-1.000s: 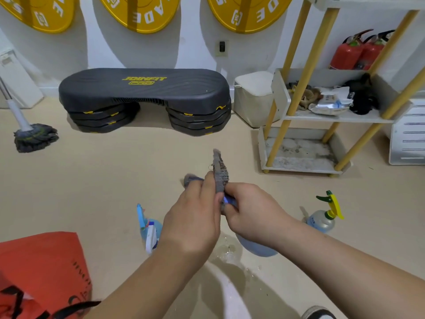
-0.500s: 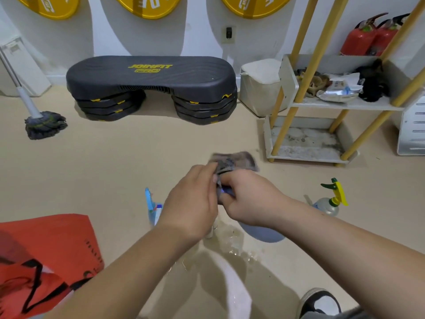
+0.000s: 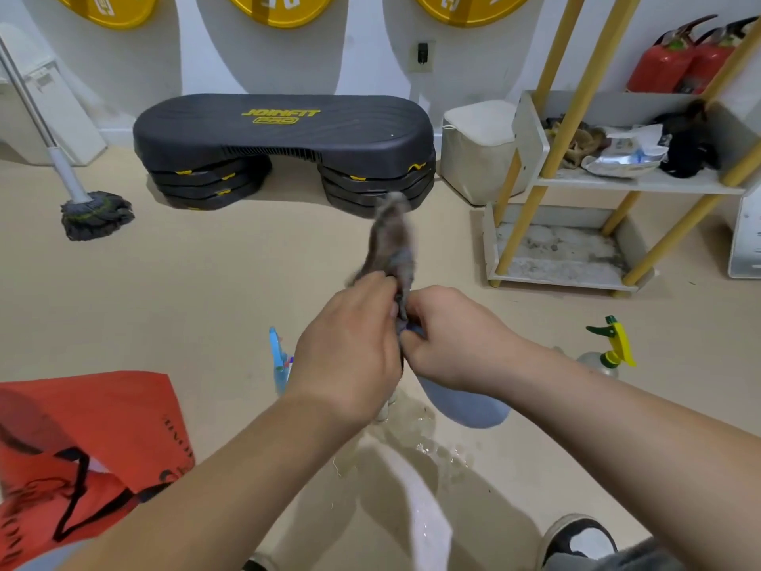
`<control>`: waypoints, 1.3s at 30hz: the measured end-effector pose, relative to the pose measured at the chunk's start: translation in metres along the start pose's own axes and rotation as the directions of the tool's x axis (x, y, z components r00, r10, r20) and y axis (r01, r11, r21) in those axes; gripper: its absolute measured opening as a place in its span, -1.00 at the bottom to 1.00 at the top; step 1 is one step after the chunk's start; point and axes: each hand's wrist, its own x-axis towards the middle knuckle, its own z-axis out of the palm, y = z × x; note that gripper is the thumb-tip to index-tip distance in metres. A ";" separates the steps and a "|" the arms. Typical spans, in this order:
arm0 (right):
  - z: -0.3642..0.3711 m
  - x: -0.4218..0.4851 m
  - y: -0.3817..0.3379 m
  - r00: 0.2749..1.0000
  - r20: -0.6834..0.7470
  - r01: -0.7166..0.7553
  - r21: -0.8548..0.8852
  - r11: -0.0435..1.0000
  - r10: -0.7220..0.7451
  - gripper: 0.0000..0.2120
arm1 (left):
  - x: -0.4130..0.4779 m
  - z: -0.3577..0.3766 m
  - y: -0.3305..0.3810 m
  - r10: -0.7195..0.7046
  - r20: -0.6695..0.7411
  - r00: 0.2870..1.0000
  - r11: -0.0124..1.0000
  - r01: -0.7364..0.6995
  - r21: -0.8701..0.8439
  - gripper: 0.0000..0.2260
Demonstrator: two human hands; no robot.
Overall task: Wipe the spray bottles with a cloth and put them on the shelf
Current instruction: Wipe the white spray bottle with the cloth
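Mop (image 3: pixel 96 214) far left, step platform (image 3: pixel 284 129) behind, shelf (image 3: pixel 679 186) right (spray bottle (image 3: pixel 609 350) before it), bag (image 3: pixel 82 438) near left

One head-worn view looks forward and down from above the floor (image 3: pixel 206 302). The hands sit near, centre frame. The shelf (image 3: pixel 630 185) stands far right.

Blurred grey cloth (image 3: pixel 391 241) upright over blue spray bottle (image 3: pixel 461 405); light-blue bottle (image 3: pixel 280 372) and yellow-triggered bottle (image 3: pixel 605 358) on floor (image 3: pixel 206 302).

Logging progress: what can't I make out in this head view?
Head view only.
Cloth: blurred by motion, shape unclear.
Blue bottle: top hidden behind the left hand and right hand.
Small blue sprayer: body hidden behind the left wrist.
Shelf: upper part cut off by top edge.
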 end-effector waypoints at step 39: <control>-0.003 0.003 0.007 0.954 -0.051 -0.165 0.730 0.663 0.294 -0.68 | -0.002 -0.012 0.024 -0.448 0.142 0.883 0.535 0.392 -0.749 -0.79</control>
